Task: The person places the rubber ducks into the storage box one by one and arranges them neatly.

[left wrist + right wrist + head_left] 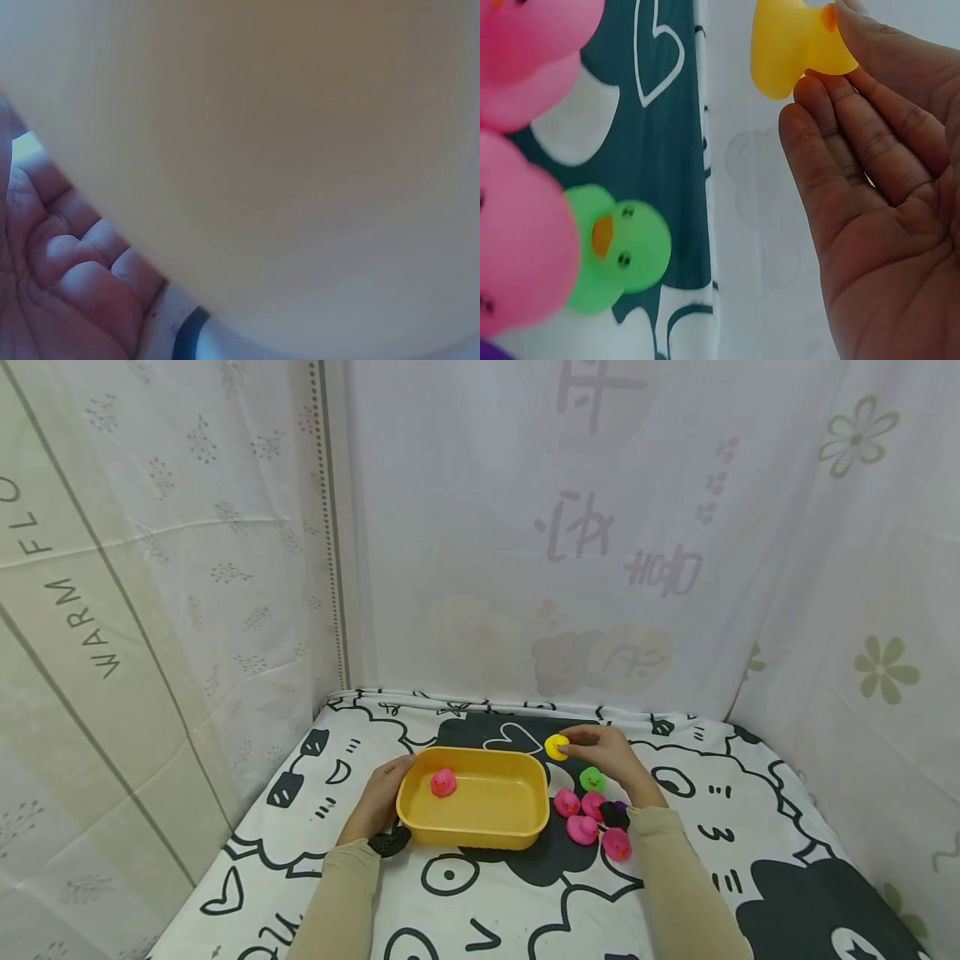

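A yellow plastic tub point(480, 835) sits on the cartoon-print sheet with one pink duck point(443, 782) inside. My left hand point(390, 787) grips the tub's left end; in the left wrist view the tub wall point(300, 150) fills the frame, with my curled fingers point(71, 259) beside it. My right hand point(574, 747) pinches a yellow duck point(557, 747) just past the tub's far right corner. The right wrist view shows that yellow duck point(787, 45) held at my fingertips point(814, 97), above the sheet.
A green duck point(592, 778) point(619, 251), several pink ducks point(582, 829) point(521, 247), a black duck point(613, 815) and a purple one point(621, 806) lie right of the tub, under my right forearm. Printed curtains wall in the back and both sides.
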`<state>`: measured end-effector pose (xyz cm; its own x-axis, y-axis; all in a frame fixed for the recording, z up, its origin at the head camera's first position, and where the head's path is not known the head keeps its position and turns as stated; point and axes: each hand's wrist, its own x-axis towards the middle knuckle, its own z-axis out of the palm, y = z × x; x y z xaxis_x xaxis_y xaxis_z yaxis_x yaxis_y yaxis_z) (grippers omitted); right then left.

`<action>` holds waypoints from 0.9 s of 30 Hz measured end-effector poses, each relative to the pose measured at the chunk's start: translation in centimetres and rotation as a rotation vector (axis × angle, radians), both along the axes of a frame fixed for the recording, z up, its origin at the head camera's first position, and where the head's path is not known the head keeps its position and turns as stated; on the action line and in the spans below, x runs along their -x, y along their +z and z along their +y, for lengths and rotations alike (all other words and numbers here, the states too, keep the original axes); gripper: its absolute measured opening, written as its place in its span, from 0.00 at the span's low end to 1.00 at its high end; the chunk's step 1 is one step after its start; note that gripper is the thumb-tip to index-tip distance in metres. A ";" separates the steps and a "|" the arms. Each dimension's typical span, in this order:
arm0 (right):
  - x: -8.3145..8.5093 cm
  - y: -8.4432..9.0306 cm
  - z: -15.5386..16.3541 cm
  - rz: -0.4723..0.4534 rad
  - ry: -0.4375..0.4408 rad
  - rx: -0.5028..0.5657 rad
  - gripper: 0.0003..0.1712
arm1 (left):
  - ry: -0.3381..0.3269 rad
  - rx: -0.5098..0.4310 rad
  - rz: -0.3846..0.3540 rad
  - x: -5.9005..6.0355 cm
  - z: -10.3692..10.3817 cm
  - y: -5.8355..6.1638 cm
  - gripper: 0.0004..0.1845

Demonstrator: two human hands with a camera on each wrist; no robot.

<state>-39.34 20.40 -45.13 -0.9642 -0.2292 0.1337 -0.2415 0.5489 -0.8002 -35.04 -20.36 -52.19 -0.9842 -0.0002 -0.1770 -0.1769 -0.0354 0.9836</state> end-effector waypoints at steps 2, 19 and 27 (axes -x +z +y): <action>0.1 0.2 -0.6 -0.003 0.008 -0.007 0.22 | 0.001 -0.001 -0.008 0.0 0.0 0.0 0.25; 0.9 1.1 -7.1 0.014 0.137 -0.080 0.19 | -0.005 -0.038 0.002 -0.1 0.0 -0.1 0.28; 1.0 1.5 -9.3 0.033 0.204 -0.079 0.19 | -0.006 -0.019 0.009 0.0 0.0 -0.1 0.30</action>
<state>-40.35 11.08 -43.60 -0.8921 -0.4301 0.1381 -0.3791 0.5465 -0.7468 -35.03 -20.38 -52.32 -0.9857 0.0086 -0.1682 -0.1684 -0.0527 0.9843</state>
